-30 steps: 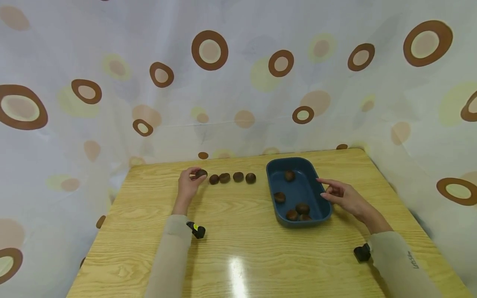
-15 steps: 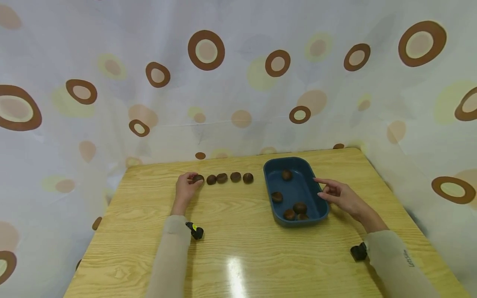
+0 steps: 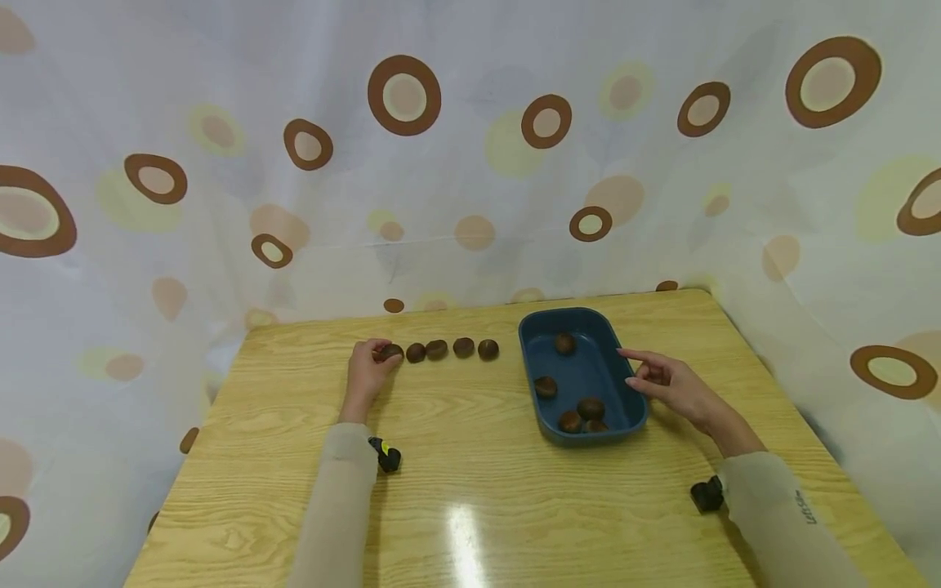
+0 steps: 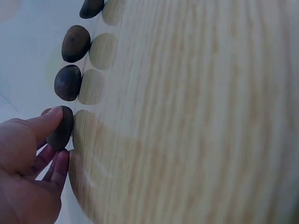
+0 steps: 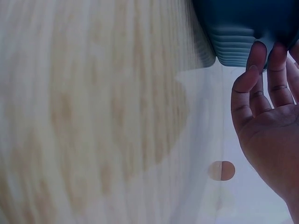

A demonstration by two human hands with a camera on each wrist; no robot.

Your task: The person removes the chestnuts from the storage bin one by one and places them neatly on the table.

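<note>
At the left end of a row of chestnuts, my left hand (image 3: 365,377) pinches a dark brown chestnut (image 3: 393,353) between thumb and fingers, down at the tabletop. The left wrist view shows the held chestnut (image 4: 61,130) standing in line with others, a small gap from its neighbour (image 4: 68,83). Several chestnuts (image 3: 437,349) continue the row to the right. My right hand (image 3: 680,394) rests its index fingertip and thumb at the right rim of a blue rectangular container (image 3: 584,371), the other fingers loosely bent. Several more chestnuts (image 3: 591,408) lie inside it.
The wooden table (image 3: 441,474) is backed and flanked by a white patterned curtain (image 3: 470,163). The row lies near the table's back edge. A small black camera sits on each wrist, the left one (image 3: 388,456) low over the table.
My left hand has lowered the chestnut to the table, left of the row, and still pinches it. The right hand stays at the container's rim; the head view has shifted slightly.
</note>
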